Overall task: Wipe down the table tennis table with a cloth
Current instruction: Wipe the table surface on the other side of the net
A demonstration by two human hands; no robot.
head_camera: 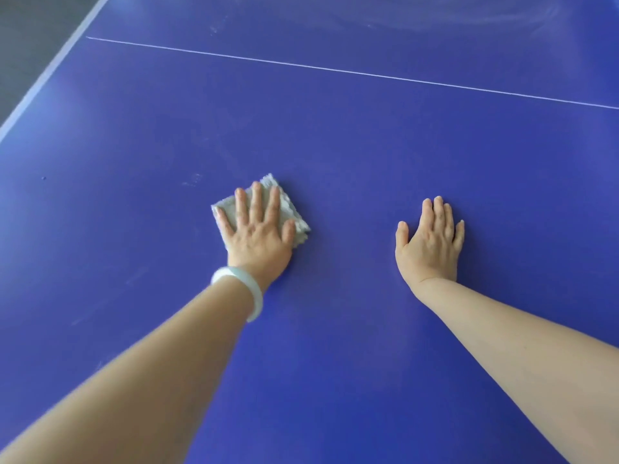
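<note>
The blue table tennis table point(335, 145) fills nearly the whole view. A small folded grey cloth point(294, 219) lies flat on it, left of the middle. My left hand point(259, 229) presses down on the cloth with straight, spread fingers and covers most of it. A pale bangle sits on that wrist. My right hand point(430, 242) rests flat on the bare table surface to the right of the cloth, fingers straight and close together, holding nothing.
A thin white centre line point(351, 72) crosses the table beyond my hands. The white-edged left side of the table point(50, 67) runs diagonally at the upper left, with dark floor point(30, 35) past it. Faint smears mark the surface near the cloth.
</note>
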